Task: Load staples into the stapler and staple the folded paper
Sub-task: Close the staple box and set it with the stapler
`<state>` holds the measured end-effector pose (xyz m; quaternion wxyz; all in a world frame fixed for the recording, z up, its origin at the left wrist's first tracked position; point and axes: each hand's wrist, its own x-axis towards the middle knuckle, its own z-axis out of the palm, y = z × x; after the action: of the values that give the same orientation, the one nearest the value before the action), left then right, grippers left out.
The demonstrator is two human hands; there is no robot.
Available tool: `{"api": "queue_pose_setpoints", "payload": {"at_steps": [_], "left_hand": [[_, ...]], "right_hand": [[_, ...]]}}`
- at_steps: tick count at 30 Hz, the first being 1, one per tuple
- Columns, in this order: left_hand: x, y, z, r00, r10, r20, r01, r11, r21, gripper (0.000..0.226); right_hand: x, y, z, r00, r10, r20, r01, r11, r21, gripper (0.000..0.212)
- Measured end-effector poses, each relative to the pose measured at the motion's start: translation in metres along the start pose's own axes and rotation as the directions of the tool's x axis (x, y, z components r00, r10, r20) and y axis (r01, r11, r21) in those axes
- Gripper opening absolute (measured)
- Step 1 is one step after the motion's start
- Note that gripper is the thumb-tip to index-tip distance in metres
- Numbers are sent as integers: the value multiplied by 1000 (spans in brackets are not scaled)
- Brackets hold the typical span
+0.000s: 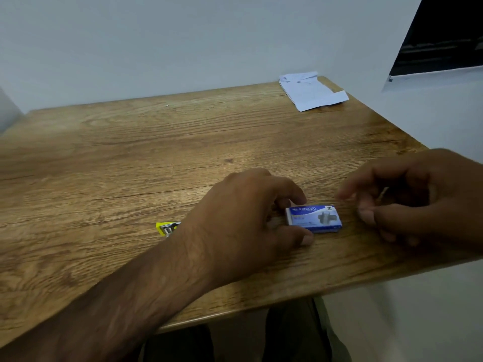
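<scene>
A small blue staple box (315,218) lies flat near the front right of the wooden table (130,158). My left hand (245,218) grips the box's left end, with the thumb on the near side and the fingers on the far side. Just right of the box, my right hand (413,197) hovers with its fingers pinched on a thin pale staple strip (383,192), which is blurred. A yellow and black stapler (167,228) lies left of my left wrist, partly hidden by the forearm. The folded white paper (311,91) rests at the table's far right corner.
The table's right edge runs close under my right hand, and the front edge is just below my left forearm. A pale wall stands behind the table. A dark window or screen (444,35) is at the upper right.
</scene>
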<state>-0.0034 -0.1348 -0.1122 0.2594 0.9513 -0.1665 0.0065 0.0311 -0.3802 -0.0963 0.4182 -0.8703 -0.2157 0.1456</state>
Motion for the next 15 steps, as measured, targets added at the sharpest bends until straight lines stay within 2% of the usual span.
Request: {"api": "queue_pose_setpoints", "payload": {"at_steps": [2, 4, 9, 15], "left_hand": [[0, -2, -2, 1000, -4, 2, 4, 1000, -24, 47], [-1, -3, -2, 1000, -16, -19, 15, 998, -60, 44], [-3, -2, 1, 996, -16, -91, 6, 995, -99, 41], [-4, -2, 1, 993, -13, -120, -1, 993, -115, 32]], "right_hand": [[-1, -8, 5, 997, -67, -47, 60, 991, -123, 43], [1, -19, 13, 995, -96, -19, 90, 975, -201, 48], [5, -25, 33, 996, -73, -45, 46, 897, -440, 63], [5, -33, 46, 992, -107, -74, 32, 749, -661, 70]]}}
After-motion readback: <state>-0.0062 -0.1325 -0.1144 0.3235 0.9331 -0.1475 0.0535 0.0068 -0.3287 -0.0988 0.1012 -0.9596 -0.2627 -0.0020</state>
